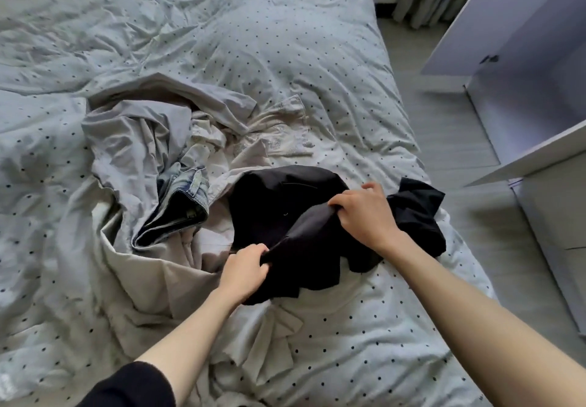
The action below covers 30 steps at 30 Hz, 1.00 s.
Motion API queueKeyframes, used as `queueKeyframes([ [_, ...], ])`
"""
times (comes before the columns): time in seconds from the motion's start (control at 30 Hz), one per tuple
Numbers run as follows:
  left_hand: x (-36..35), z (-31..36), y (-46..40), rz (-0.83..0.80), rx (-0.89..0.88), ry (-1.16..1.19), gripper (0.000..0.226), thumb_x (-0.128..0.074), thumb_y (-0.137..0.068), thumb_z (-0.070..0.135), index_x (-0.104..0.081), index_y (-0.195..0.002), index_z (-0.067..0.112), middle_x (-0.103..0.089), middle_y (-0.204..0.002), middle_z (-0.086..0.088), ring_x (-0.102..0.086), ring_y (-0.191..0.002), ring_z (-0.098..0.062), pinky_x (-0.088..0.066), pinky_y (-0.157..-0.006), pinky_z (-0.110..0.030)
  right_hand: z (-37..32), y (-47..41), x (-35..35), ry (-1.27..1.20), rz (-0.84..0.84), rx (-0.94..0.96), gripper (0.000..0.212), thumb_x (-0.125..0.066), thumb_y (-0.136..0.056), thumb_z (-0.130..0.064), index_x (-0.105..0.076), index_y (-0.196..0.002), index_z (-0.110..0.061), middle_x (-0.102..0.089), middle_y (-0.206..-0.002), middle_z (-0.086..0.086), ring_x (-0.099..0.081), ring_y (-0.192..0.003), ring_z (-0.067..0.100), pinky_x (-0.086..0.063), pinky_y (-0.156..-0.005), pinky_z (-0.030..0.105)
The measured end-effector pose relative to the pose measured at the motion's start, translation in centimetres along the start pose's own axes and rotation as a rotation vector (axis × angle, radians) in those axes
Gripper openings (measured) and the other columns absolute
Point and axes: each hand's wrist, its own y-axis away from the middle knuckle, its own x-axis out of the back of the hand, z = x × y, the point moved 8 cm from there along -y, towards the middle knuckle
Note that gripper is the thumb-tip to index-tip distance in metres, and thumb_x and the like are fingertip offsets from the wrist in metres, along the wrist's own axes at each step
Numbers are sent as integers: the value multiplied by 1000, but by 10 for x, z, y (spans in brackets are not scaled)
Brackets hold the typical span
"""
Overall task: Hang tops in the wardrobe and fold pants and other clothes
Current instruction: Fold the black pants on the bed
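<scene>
- Left hand [245, 267] and right hand [364, 213] each clamp a raised fold of the crumpled black fabric garment [276, 203].
- It lies on the dotted pale-grey duvet bed [285, 58], beside faded blue denim jeans [184, 203].

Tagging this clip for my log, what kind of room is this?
Most likely a bedroom: a bed with a dotted duvet, loose clothes such as jeans piled on it, and an open white wardrobe beside it.
</scene>
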Motion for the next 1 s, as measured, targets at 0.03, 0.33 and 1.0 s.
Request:
queueKeyframes([
  [0.03,7,10,-1,27,-14,12,22,-56,-87,22,-60,-108,17,-63,-109,-3,-58,-104,-26,-42,-85,-35,9,2,10,-4,24,-31,34,-44,-90,-14,-67,-112,-27,-69,-108,-6,-59,-101,17,-18,-104,33],
  [0.33,115,125,-7,148,-288,82,24,-56,-87,22,-65,-108,17,-68,-105,-5,-61,-100,-24,-47,-85,-37,62,41,46,-113,-147,-203,64,-60,-86,-37,-33,-144,-29,-39,-146,-5,-35,-134,18,-20,-109,49],
  [1.0,192,185,41,286,-380,64,17,-75,-74,21,-64,-73,9,-64,-77,-4,-61,-81,-24,-46,-72,-36,75,58,170,-422,291,-274,17,-63,-82,-17,-74,-95,-21,-72,-99,3,-62,-99,24,-43,-82,30],
])
